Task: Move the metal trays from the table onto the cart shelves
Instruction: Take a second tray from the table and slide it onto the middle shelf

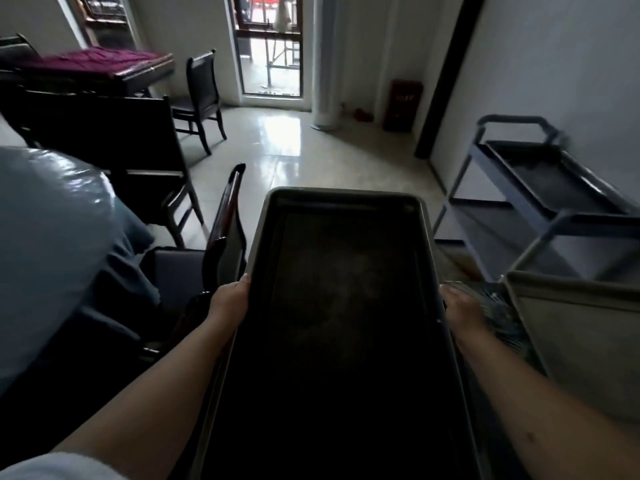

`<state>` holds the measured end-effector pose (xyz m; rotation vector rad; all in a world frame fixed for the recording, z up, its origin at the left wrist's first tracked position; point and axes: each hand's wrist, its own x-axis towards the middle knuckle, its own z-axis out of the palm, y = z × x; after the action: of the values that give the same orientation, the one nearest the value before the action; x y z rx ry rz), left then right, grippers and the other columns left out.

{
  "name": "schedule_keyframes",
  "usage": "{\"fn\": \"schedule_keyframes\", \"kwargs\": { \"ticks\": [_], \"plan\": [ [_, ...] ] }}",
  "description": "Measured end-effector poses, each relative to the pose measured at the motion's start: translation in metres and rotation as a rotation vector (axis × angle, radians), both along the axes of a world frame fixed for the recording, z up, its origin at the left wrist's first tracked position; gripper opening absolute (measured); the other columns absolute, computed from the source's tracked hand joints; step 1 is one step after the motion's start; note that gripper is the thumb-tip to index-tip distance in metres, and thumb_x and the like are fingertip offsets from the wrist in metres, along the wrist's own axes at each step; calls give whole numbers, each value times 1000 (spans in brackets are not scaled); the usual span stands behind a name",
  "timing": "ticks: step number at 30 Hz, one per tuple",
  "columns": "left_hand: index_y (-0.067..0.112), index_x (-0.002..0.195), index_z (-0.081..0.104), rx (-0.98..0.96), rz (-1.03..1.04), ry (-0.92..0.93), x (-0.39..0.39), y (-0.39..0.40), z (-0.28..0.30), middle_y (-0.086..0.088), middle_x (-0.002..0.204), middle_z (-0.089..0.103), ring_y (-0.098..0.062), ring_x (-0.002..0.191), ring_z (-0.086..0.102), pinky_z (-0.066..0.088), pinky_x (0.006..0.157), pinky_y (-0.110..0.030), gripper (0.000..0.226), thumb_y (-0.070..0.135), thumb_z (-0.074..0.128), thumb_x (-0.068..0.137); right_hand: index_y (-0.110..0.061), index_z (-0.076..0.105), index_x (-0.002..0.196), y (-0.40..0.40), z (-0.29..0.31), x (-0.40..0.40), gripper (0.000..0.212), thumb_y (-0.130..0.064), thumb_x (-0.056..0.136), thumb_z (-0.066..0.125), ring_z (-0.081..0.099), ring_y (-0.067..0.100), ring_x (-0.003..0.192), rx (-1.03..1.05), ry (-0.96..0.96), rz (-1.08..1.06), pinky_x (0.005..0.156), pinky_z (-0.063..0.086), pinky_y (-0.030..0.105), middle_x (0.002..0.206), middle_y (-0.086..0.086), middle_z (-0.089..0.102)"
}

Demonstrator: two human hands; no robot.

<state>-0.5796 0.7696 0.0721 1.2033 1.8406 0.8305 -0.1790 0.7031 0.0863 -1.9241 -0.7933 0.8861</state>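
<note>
A long dark metal tray [343, 306] with a pale raised rim is held level in front of me, its far end pointing away. My left hand [230, 299] grips its left long edge, thumb over the rim. My right hand [460, 306] grips the right long edge. The grey cart [540, 188] stands at the right against the wall, with a handle at its far end. A dark tray [550, 181] lies on its top shelf. The lower shelf [491, 233] shows beneath. The table with a blue-grey cloth [52, 237] is at my left.
Dark wooden chairs [207, 95] stand at the left and beside the tray. A pale bin or tray edge [575, 306] sits at the near right. Farther off are a glass door [270, 46], a white column [325, 64] and a red box [403, 105]. Tiled floor lies between me and the cart.
</note>
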Motion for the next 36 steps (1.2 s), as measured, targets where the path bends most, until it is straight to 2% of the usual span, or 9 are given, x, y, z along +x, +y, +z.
{"fn": "schedule_keyframes", "kwargs": {
  "ticks": [5,9,13,18,20,24,29,32,36],
  "plan": [
    [-5,106,71,-38,77,5,-28,30,-2,-28,109,69,-40,109,62,43,87,-37,57,45,44,102,0,69,94,44,-3,-24,34,-29,97,51,63,33,94,43,-28,45,72,38,31,104,25,68],
    [0,109,71,-86,102,-60,-24,57,-6,-19,104,70,-37,105,63,48,96,-43,58,50,45,99,7,67,97,79,-8,-22,40,-30,96,52,63,37,96,24,-37,31,80,44,38,109,29,66],
    [8,112,70,-174,94,-217,-6,103,-11,-9,91,70,-25,88,66,52,78,-37,52,52,48,98,5,67,97,118,-24,-3,38,-31,96,53,62,26,80,-10,16,2,74,39,31,109,26,67],
    [3,123,65,-160,90,-201,26,185,-15,-16,110,68,-30,99,63,50,95,-42,56,50,46,100,-4,67,86,203,-37,23,37,-37,95,53,63,31,84,-32,24,5,77,47,37,100,24,68],
    [5,127,63,-154,101,-182,35,222,-17,-12,105,66,-27,94,60,48,89,-39,54,49,46,100,3,67,88,251,-38,35,43,-37,94,53,65,36,86,-28,27,31,82,51,42,98,27,68],
    [5,120,67,-191,177,-200,49,285,-16,-5,89,66,-22,83,62,47,75,-35,54,51,48,99,2,69,87,340,-32,52,46,-40,93,51,67,35,83,-45,-18,112,71,50,37,93,26,69],
    [11,120,67,-180,202,-199,59,364,-15,-3,97,69,-10,75,59,43,64,-25,45,46,49,100,-4,69,81,438,-28,62,39,-37,94,53,66,33,87,-65,-44,154,84,51,44,92,21,71],
    [11,111,70,-196,202,-209,63,424,-18,-5,88,69,-21,83,65,48,68,-31,46,49,48,100,0,70,81,498,-34,64,41,-36,94,54,67,35,88,-62,-52,158,75,49,37,91,26,70],
    [2,118,66,-159,92,-134,67,525,-23,-23,109,68,-37,103,64,51,93,-48,46,38,40,105,10,66,86,593,-45,67,49,-36,94,53,66,33,76,-46,-114,137,52,40,27,89,30,68]
  ]
}}
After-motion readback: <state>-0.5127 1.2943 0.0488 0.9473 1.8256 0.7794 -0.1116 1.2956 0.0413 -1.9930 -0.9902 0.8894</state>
